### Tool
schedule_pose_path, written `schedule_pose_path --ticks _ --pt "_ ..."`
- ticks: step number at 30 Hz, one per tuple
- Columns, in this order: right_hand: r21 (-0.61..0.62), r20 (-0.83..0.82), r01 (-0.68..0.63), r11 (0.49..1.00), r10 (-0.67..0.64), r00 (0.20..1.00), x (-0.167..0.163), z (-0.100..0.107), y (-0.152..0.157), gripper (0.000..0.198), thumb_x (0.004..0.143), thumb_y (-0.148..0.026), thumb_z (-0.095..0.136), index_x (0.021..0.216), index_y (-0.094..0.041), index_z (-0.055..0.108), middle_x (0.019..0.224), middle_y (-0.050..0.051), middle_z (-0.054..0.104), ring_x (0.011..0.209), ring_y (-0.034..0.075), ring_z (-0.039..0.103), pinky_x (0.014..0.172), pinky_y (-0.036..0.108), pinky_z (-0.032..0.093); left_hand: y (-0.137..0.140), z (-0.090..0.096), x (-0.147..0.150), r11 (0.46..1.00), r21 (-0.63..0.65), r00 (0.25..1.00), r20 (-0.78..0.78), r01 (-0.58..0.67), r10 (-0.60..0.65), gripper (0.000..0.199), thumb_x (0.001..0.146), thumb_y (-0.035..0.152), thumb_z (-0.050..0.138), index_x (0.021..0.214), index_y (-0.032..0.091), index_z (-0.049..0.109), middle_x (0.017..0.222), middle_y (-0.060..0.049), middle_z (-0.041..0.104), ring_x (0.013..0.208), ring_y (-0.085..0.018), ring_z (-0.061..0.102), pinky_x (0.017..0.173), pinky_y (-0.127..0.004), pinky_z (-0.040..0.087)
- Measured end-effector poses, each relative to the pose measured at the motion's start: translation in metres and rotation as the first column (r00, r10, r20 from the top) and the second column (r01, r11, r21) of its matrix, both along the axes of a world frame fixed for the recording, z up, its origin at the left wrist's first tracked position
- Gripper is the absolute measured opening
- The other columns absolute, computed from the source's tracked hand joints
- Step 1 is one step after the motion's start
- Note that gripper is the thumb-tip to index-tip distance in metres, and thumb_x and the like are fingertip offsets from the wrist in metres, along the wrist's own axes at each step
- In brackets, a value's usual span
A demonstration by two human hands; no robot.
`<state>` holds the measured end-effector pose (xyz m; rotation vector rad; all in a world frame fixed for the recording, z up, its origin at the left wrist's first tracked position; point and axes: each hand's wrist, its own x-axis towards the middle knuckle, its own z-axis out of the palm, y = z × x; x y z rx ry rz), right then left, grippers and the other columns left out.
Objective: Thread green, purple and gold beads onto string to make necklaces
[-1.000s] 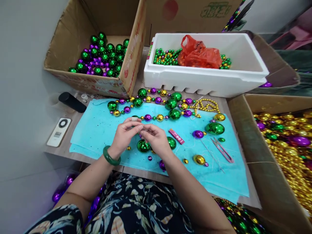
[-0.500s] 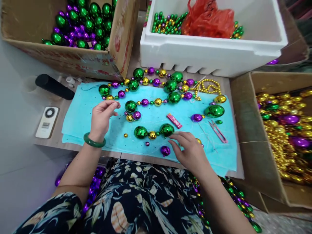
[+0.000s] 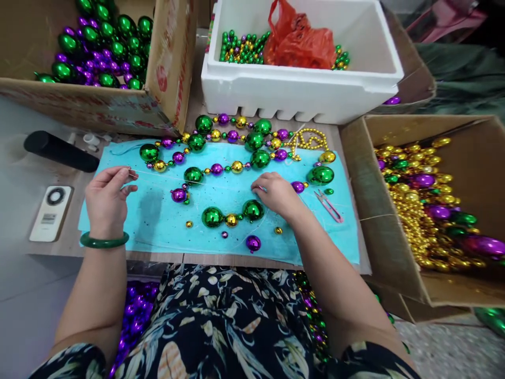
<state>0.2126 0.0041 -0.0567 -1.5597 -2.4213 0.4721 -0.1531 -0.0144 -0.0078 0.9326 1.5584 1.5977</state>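
Observation:
My left hand (image 3: 107, 197), with a green bangle at the wrist, pinches a thin clear thread (image 3: 169, 177) over the left of the blue cloth (image 3: 165, 237). The thread slants right toward the bead strand (image 3: 216, 169) of green, gold and purple beads. My right hand (image 3: 276, 196) reaches over the cloth with its fingers drawn together and bent down; a bit of red shows at the fingertips, too small to name. Just in front of it lies a short run of two large green beads (image 3: 212, 216) with a gold bead (image 3: 231, 219) between them. Loose nearby is a purple bead (image 3: 253, 243).
Pink thread snips (image 3: 330, 206) lie at the cloth's right. A cardboard box (image 3: 165, 68) and a white foam box (image 3: 300, 95) stand behind, another carton (image 3: 359, 173) at right. A white device (image 3: 51, 213) and a black cylinder (image 3: 59, 151) are at left.
My left hand has moved left, drawing the thread out. My right hand has moved up and away from me to where the small red packet lay; the packet is now hidden. The view has shifted right.

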Motion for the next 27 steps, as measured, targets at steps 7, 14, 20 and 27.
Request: schedule_pose_path --ticks 7,14,20,27 --pt "-0.255 -0.206 -0.068 0.965 0.015 0.979 -0.018 0.005 0.033 0.015 0.066 -0.006 0.067 0.058 -0.019 0.068 0.069 0.002 0.063 0.068 0.016 0.053 0.071 0.032 0.043 -0.004 -0.005 -0.016 0.995 -0.028 0.995 -0.028 -0.099 0.098 0.02 0.059 0.026 0.079 0.07 0.015 0.067 0.064 0.001 0.065 0.063 -0.012 0.06 0.046 -0.019 0.045" --pt "-0.565 -0.49 0.105 0.818 -0.435 0.756 0.027 0.061 0.035 0.013 0.065 -0.024 0.078 0.068 -0.015 0.07 0.056 -0.001 0.061 0.045 0.007 0.048 0.042 0.022 0.036 0.002 -0.02 -0.045 0.966 -0.103 0.969 -0.091 -0.237 0.228 0.016 0.058 0.025 0.076 0.065 0.017 0.064 0.057 0.005 0.062 0.058 -0.01 0.058 0.045 -0.02 0.045" --pt "-0.486 -0.581 0.252 0.837 -0.524 0.623 0.086 0.099 0.006 0.018 0.064 -0.026 0.08 0.071 -0.011 0.071 0.051 -0.003 0.057 0.042 0.003 0.046 0.04 0.017 0.031 0.003 -0.034 -0.046 0.955 -0.178 0.969 -0.103 -0.239 0.223 0.013 0.054 0.018 0.075 0.057 0.019 0.062 0.052 0.007 0.062 0.056 -0.01 0.056 0.046 -0.02 0.044" --pt "-0.363 -0.617 0.382 0.85 -0.526 0.585 0.131 0.114 -0.038 0.015 0.066 -0.028 0.077 0.068 -0.016 0.07 0.051 -0.003 0.055 0.044 0.004 0.046 0.04 0.018 0.032 0.004 -0.038 -0.024 0.917 -0.285 0.936 -0.294 -0.279 0.193 0.012 0.048 0.02 0.074 0.052 0.024 0.064 0.048 0.01 0.059 0.051 -0.01 0.052 0.044 -0.021 0.042"
